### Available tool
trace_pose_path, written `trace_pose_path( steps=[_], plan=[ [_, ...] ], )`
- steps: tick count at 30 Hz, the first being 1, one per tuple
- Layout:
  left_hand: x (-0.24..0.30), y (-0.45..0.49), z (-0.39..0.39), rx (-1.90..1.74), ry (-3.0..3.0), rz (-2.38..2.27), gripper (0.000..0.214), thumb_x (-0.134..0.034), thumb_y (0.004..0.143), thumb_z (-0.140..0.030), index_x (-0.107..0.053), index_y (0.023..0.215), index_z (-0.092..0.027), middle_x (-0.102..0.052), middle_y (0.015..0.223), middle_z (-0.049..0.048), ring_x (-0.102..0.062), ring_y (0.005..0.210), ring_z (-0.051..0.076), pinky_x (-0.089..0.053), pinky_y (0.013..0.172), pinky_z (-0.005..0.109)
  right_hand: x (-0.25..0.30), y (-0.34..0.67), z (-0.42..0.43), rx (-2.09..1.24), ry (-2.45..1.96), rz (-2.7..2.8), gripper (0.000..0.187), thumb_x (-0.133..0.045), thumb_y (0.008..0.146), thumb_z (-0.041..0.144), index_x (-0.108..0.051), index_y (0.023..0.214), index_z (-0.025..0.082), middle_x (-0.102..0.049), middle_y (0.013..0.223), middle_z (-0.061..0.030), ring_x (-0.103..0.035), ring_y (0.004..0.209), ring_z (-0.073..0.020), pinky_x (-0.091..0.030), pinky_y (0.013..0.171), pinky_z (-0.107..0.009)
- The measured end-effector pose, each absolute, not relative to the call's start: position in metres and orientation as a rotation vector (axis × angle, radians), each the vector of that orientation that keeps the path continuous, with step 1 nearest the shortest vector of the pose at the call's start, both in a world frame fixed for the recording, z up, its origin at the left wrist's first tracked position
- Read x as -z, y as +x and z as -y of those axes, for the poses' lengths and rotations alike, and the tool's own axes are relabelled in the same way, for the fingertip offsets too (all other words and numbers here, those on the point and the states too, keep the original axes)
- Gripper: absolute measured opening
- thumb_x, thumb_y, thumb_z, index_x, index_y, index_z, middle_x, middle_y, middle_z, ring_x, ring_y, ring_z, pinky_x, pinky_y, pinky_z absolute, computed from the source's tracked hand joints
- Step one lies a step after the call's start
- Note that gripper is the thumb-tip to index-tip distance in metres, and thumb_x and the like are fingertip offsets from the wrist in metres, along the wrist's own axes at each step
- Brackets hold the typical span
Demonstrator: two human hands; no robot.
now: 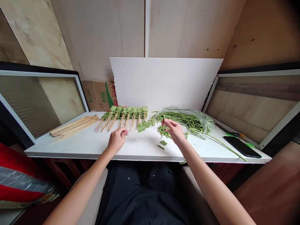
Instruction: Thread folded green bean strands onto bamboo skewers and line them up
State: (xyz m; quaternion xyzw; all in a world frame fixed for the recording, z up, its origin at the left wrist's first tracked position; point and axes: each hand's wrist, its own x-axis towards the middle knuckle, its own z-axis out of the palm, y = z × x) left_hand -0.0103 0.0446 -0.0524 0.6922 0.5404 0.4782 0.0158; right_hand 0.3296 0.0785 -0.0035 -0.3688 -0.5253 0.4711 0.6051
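My left hand [117, 139] is closed on the end of a thin wooden skewer, which points right. Along that skewer sits a row of short green bean pieces [145, 125]. To the right of its tip, my right hand [174, 129] is pinched, thumb against fingers; whatever lies between the fingertips is too small to make out. Beside and partly behind the right hand is a small heap of cut bean pieces [163, 131]. A few loose pieces [162, 144] lie nearer the table's front edge. Behind my left hand, several loaded bean skewers [127, 111] are stacked, sticks toward me.
Bare wooden skewers [75, 126] lie in a bundle at the left. Long green beans [182, 118] spill from a clear plastic bag [208, 123]. A black phone [242, 147] rests at the right. A white board [166, 82] and a cardboard box [99, 95] stand behind.
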Motion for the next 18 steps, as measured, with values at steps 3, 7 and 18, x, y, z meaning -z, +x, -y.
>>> trace_pose_path(
  steps=[3,7,18],
  plan=[
    [0.044,-0.002,-0.038,-1.572,2.140,-1.620,0.017,-0.057,0.093,-0.027,-0.073,0.092,-0.022,-0.080,0.088,0.0062,-0.075,0.080,0.023,-0.057,0.075,0.032,0.003,0.327,-0.077,-1.148,-0.804,1.228,0.046,-0.087,0.074,0.062,-0.081,0.100,0.024,-0.080,0.113,-0.0115,-0.074,0.107,-0.0285,-0.058,0.069,-0.032],
    [0.037,0.007,-0.029,-1.620,2.160,-1.575,0.019,-0.055,0.094,-0.025,-0.073,0.091,-0.023,-0.079,0.084,0.0057,-0.074,0.078,0.023,-0.056,0.074,0.032,-0.001,0.324,-0.072,-1.240,-0.736,1.213,0.047,-0.089,0.072,0.061,-0.080,0.102,0.025,-0.080,0.113,-0.0112,-0.074,0.107,-0.0282,-0.058,0.068,-0.031],
    [0.031,0.012,-0.022,-1.658,2.139,-1.562,0.018,-0.056,0.093,-0.023,-0.074,0.089,-0.021,-0.079,0.083,0.0060,-0.075,0.078,0.022,-0.057,0.073,0.031,-0.005,0.322,-0.065,-1.327,-0.649,1.188,0.047,-0.089,0.072,0.059,-0.078,0.099,0.024,-0.077,0.096,-0.0069,-0.071,0.089,-0.0203,-0.049,0.060,-0.027]
  ],
)
